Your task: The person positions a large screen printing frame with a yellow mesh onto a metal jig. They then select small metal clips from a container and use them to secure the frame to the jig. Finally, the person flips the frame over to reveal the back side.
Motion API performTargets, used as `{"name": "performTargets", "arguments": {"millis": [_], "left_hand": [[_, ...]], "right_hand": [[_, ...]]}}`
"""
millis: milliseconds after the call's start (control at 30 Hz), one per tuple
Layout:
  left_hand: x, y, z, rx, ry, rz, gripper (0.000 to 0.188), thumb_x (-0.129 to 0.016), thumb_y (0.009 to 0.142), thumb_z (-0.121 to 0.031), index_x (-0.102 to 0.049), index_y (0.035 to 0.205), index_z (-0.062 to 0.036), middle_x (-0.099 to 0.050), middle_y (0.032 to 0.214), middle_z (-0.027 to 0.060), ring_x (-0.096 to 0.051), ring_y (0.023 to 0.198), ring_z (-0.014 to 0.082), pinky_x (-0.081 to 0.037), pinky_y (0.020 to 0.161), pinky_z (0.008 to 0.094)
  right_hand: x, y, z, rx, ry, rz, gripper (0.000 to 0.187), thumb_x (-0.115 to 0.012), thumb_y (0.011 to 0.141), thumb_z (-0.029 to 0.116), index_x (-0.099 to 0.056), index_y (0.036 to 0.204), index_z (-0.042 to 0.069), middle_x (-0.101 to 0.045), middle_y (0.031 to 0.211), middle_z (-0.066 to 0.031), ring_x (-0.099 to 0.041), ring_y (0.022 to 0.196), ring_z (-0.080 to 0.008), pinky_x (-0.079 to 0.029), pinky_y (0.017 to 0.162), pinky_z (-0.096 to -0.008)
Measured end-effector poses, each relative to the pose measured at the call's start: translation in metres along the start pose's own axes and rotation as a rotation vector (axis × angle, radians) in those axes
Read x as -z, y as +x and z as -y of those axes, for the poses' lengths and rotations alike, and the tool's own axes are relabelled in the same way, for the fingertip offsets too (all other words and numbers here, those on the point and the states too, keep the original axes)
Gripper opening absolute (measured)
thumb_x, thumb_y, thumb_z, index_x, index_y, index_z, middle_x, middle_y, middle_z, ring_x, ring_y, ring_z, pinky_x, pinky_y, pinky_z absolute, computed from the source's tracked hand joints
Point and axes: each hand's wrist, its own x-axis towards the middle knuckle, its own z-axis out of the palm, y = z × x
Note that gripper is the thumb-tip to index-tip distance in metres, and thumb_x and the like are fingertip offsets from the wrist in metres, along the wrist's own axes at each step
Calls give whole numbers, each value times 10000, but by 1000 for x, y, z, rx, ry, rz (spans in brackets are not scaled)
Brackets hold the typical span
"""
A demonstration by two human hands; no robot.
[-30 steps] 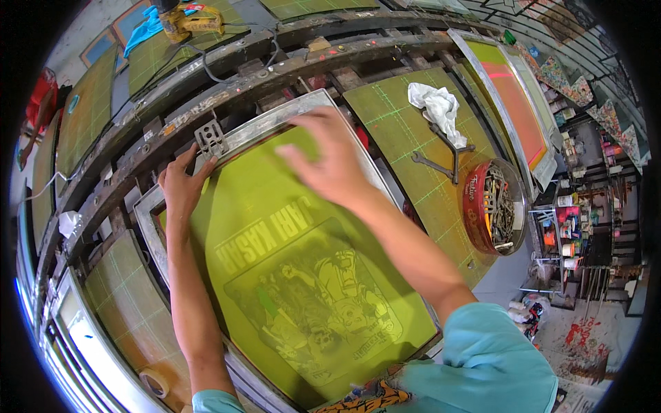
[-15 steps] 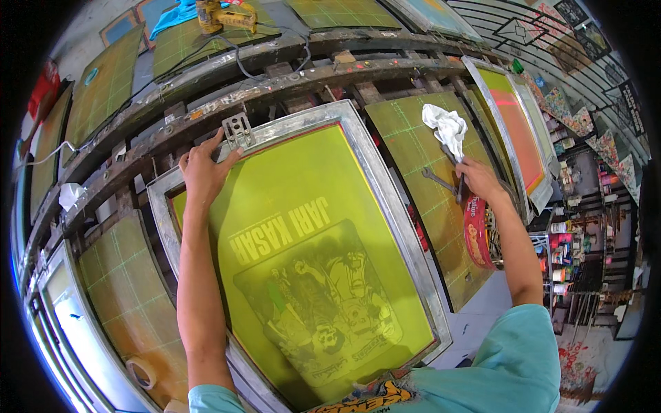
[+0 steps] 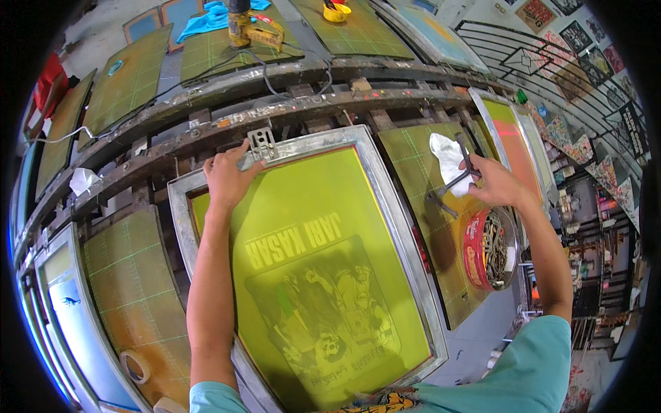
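Bracing step, seemingly: left hand [image 3: 231, 180] pinches bracket [image 3: 263, 143] at screen frame [image 3: 329, 142]'s upper edge — right hand [image 3: 502, 182] grips dark tool [image 3: 457, 181]; next needs steady bracket.

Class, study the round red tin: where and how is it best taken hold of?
The tin is probably best gripped by its outer wall, just below the rim, from left and right at once. It is round, open-topped and holds small metal pieces, so holding opposite sides should help keep it level.
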Motion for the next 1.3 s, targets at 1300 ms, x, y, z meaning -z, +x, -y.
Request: {"name": "performTargets", "arguments": {"millis": [1300], "left_hand": [[-2, -8, 2, -5, -41, -28, 655, -738, 851, -490, -609, 1399, -154, -687, 1258, 92, -569, 1205, 271, -266, 1140, 516]], "right_hand": [[-12, 60, 156, 128, -324, -228, 181, -723, 890, 230, -656, 992, 98, -679, 793, -170, -675, 773, -368, -513, 643, -496]]}}
